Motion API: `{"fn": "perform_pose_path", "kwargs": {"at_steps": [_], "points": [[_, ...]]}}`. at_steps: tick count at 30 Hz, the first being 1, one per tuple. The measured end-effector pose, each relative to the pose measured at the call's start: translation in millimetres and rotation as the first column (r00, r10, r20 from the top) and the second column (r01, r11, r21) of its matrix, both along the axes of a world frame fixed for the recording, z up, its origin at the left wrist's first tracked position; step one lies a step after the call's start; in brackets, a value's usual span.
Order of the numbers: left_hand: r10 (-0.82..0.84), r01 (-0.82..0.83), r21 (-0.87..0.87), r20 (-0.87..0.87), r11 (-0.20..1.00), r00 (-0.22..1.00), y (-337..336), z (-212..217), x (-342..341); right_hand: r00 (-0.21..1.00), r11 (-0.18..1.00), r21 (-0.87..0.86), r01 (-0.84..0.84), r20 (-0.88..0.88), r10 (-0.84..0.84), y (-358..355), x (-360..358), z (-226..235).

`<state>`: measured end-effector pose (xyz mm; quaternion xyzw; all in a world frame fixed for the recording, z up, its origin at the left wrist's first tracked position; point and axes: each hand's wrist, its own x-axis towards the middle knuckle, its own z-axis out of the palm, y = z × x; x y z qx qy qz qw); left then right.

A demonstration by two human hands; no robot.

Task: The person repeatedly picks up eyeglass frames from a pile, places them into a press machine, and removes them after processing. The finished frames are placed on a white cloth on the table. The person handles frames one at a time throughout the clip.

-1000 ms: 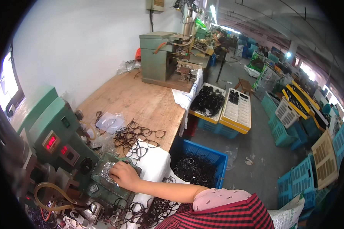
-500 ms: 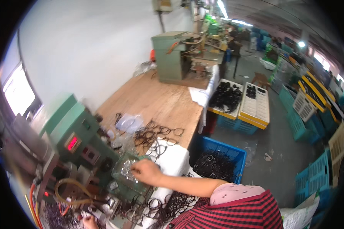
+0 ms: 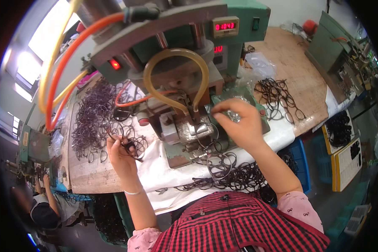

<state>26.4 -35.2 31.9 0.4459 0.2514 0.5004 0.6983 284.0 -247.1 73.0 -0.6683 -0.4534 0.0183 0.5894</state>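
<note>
My left hand (image 3: 122,158) is closed on a dark eyeglass frame (image 3: 135,145), left of the green bench press (image 3: 172,153). At the press's metal fixture (image 3: 199,129), my right hand (image 3: 242,124) is held with thumb and fingertips pinched together; whatever they hold is too small to make out. A thin dark eyeglass frame (image 3: 217,131) sits at the fixture, beneath the looped amber tube (image 3: 147,75). Partly hidden behind my right hand is a tray of small shiny parts (image 3: 234,115).
Left of the press lies a heap of dark eyeglass frames (image 3: 90,122). More frames (image 3: 243,176) lie on the white cloth (image 3: 151,187) before me, others (image 3: 281,94) beyond the press. A blue crate (image 3: 300,159) stands right. At far left, another person (image 3: 50,210) works.
My view has swung left and down onto the press. My right hand has moved from the tray of shiny parts to the fixture. My left hand, with an eyeglass frame, now shows fully.
</note>
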Motion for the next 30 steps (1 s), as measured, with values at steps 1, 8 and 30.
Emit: {"fn": "perform_pose_path", "kwargs": {"at_steps": [1, 8, 30], "points": [[0.049, -0.048, 0.057, -0.012, 0.997, 0.999, -12.8, 14.5, 15.1, 0.997, 0.999, -0.022, -0.032, -0.07, 0.03, 8.1, -0.5, -1.4], [-0.064, 0.012, 0.7, 0.049, 0.714, 0.997, -91.1, 88.0, 45.4, 0.842, 0.987, 0.108, 0.116, -0.538, -0.04, 4.4, 23.6, -34.4], [0.011, -0.136, 0.748, 0.17, 0.649, 0.985, -58.8, 76.8, 87.9, 0.785, 0.956, 0.272, -0.112, -0.565, 0.253, 36.2, -41.7, -26.3]]}}
